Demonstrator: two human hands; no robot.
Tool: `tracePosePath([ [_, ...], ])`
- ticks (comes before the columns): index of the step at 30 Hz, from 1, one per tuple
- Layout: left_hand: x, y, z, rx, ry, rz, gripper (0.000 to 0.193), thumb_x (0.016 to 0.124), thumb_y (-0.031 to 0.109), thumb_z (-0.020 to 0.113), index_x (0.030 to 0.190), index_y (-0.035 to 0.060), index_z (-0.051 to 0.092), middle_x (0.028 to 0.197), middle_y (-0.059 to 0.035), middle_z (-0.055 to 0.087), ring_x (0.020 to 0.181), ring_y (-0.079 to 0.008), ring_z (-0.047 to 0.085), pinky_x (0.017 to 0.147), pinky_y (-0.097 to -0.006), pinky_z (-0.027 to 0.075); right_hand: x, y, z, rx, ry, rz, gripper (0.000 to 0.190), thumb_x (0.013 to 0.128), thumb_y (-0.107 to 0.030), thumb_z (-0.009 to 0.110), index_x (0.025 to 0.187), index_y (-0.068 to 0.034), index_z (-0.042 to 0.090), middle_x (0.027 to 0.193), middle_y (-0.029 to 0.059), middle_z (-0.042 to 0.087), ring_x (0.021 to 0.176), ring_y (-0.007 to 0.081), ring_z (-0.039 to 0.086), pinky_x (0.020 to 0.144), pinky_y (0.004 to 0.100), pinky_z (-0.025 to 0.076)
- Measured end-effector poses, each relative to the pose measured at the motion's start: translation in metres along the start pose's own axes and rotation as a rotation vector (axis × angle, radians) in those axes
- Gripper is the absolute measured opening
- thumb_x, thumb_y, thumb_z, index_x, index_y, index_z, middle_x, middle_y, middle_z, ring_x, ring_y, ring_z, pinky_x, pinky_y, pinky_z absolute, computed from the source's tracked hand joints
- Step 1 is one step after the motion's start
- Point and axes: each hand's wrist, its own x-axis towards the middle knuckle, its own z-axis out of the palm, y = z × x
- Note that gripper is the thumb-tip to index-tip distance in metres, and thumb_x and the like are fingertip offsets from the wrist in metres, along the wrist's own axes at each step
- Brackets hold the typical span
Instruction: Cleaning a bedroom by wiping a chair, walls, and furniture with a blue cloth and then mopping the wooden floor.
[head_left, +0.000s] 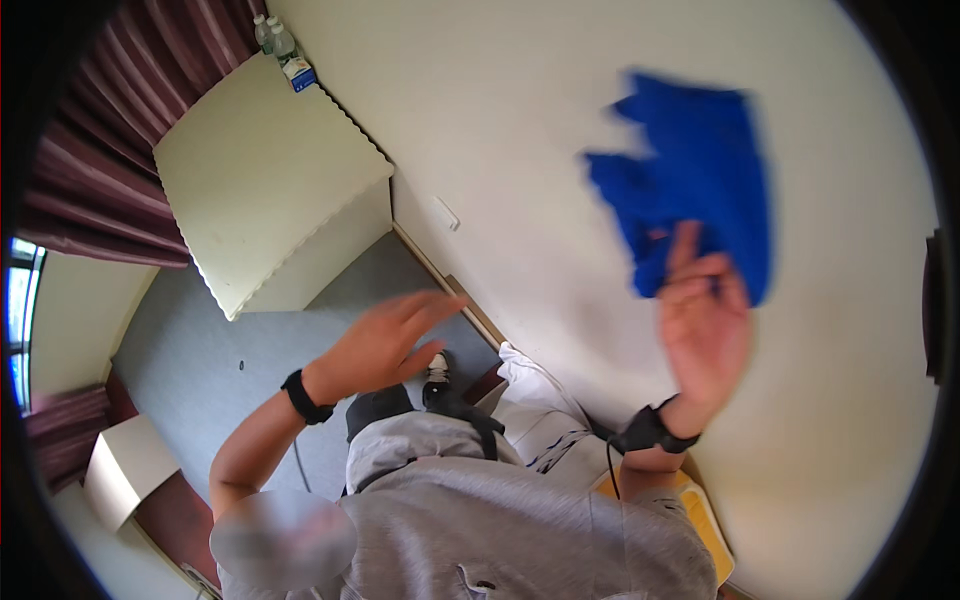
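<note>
My right hand (705, 322) is raised before the pale wall (540, 187) with a blue cloth (709, 165). The cloth is bunched at the fingers and spreads out beyond them, with ragged-looking corners on its left side. Blur hides its exact shape, and I cannot tell whether it touches the wall. My left hand (382, 349) hovers over the grey floor in front of my body. It holds nothing; its fingers are stretched out and the thumb stands apart. Each wrist wears a black band.
A pale table cover (270, 180) with a scalloped edge drapes a boxy piece at upper left. Plastic bottles (281, 41) and a blue-and-white box (300, 75) stand at its far corner. Purple curtains (112, 142) hang beside it. White bedding (532, 420) lies along the wall.
</note>
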Motion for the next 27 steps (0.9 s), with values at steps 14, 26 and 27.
tracePosePath([
  [14,-0.174,-0.179,0.066,-0.003,-0.509,-0.615,0.058,0.091,0.043,0.056,0.135,0.0064,0.046,0.121,-0.0199,0.058,0.101,-0.0391,0.063,0.087,-0.0464,0.051,0.129,0.046,-0.206,0.172,0.753,0.067,0.041,0.1,-0.01,0.045,0.136,0.009,0.039,0.135,0.0218,0.052,0.121,0.0321,0.055,0.097,0.0429,0.05],
  [26,-0.237,-0.198,0.208,-0.079,-0.609,-0.979,0.099,0.075,0.082,0.052,0.153,0.0251,0.029,0.131,-0.0422,0.045,0.064,-0.0343,0.067,0.05,-0.0343,0.054,0.243,0.07,-0.768,-0.214,1.485,0.111,0.039,0.102,-0.033,0.036,0.118,-0.002,0.054,0.111,0.0162,0.066,0.093,0.0308,0.067,0.074,0.0445,0.059],
  [27,-0.24,-0.194,0.211,-0.058,-0.563,-1.003,0.098,0.074,0.082,0.053,0.152,0.0271,0.031,0.132,-0.0422,0.044,0.066,-0.0353,0.067,0.05,-0.0346,0.054,0.27,0.108,-0.773,-0.146,1.458,0.157,0.038,0.102,-0.031,0.036,0.119,-0.001,0.053,0.114,0.0165,0.065,0.094,0.0308,0.067,0.074,0.0434,0.059],
])
